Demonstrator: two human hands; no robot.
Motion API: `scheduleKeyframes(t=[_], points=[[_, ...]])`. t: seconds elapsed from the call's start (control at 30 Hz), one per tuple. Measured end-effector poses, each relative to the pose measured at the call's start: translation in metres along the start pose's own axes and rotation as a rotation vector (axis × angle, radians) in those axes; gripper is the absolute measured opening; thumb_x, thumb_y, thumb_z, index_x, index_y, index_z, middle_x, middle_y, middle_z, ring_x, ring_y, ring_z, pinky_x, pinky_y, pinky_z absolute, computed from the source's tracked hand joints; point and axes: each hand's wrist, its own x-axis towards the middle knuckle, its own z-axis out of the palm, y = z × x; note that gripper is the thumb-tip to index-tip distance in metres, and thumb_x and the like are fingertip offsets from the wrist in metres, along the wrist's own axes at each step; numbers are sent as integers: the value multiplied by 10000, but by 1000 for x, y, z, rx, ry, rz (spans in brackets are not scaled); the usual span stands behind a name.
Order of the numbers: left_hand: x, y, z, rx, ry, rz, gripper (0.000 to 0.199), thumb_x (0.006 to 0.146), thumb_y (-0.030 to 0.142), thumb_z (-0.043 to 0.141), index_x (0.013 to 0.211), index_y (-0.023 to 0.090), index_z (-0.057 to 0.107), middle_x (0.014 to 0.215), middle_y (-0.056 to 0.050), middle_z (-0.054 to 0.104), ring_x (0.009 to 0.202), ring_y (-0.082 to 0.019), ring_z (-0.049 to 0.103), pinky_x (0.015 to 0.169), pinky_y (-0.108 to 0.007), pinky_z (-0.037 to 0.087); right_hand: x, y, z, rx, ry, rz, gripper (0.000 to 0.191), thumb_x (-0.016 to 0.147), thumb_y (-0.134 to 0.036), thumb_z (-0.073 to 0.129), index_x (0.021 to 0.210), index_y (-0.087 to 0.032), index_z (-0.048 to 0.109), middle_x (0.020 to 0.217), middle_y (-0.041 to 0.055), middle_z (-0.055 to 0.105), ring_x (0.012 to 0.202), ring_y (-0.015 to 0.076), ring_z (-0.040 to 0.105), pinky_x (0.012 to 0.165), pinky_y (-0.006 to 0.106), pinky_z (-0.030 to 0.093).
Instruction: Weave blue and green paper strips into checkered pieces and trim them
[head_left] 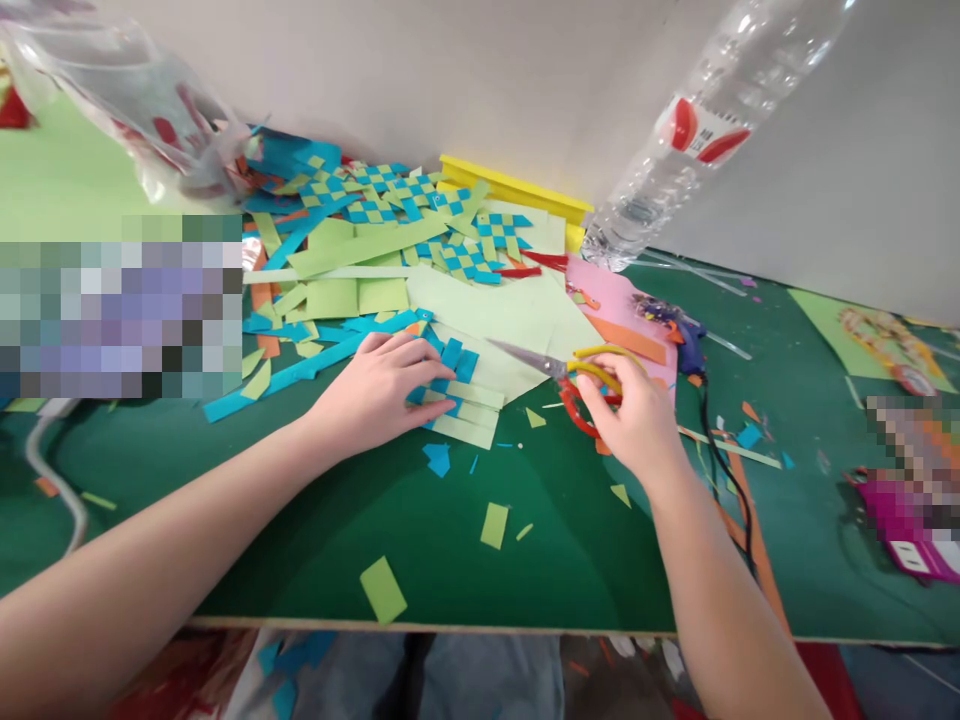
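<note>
My left hand point(386, 385) rests palm down, its fingers spread over a woven piece of blue and pale green paper strips point(476, 400) at the middle of the table. Part of the weave is hidden beneath the fingers. My right hand point(630, 410) grips scissors point(551, 365) by their yellow and red handles. The blades point left, close to the woven piece, and look closed. Behind both hands lies a large pale green sheet point(495, 310). Small blue point(437, 458) and green scraps point(493, 525) lie on the table in front of them.
A pile of woven blue and green paper pieces point(382, 190) stands at the back left, beside a yellow strip point(517, 190). A plastic bottle point(675, 140) is at the back right. To the right are a blue glue gun point(686, 345) with a black cord and a pink sheet point(619, 310).
</note>
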Motion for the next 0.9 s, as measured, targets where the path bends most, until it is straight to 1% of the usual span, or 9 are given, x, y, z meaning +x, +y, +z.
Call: scheduleKeyframes(t=[0.07, 0.17, 0.37, 0.57, 0.77, 0.9], points=[[0, -1, 2, -3, -11, 8, 264, 878, 425, 571, 1050, 247, 662, 1063, -55, 658, 1024, -236, 586, 899, -405, 374, 0, -1, 1, -45, -22, -11, 249, 888, -437, 525, 980, -222, 612, 1019, 77, 704, 946, 258, 658, 809, 403, 514], [-1, -2, 4, 4, -11, 29, 294, 880, 445, 562, 1068, 240, 658, 1053, -59, 650, 998, -230, 588, 894, -402, 374, -2, -3, 2, -90, -44, -7, 274, 887, -467, 530, 937, -219, 634, 954, 71, 714, 876, 250, 666, 762, 386, 510], [0, -1, 5, 16, -21, 43, 302, 876, 453, 567, 1070, 242, 660, 1030, -50, 646, 974, -222, 584, 891, -397, 374, -3, -5, 3, -158, -71, -61, 305, 890, -500, 520, 876, -213, 623, 919, 69, 712, 868, 253, 662, 733, 380, 502], [1, 1, 5, 40, 16, 63, 322, 864, 435, 595, 1084, 212, 669, 1012, -61, 623, 964, -228, 583, 862, -388, 386, -2, -3, 5, -181, -68, -104, 294, 895, -484, 526, 880, -207, 625, 920, 59, 717, 857, 237, 662, 720, 357, 497], [-1, -2, 7, 57, 3, 67, 345, 867, 450, 593, 1107, 213, 665, 1028, -66, 611, 984, -228, 579, 881, -393, 385, -3, -1, 5, -215, -35, -144, 308, 889, -488, 539, 886, -193, 632, 936, 61, 723, 859, 233, 666, 718, 341, 494], [0, -2, 7, 58, -8, 69, 346, 867, 460, 587, 1092, 212, 671, 1019, -67, 615, 987, -233, 578, 883, -397, 383, -4, 0, 5, -221, -35, -155, 311, 889, -487, 542, 898, -190, 633, 939, 62, 721, 866, 231, 667, 725, 338, 496]])
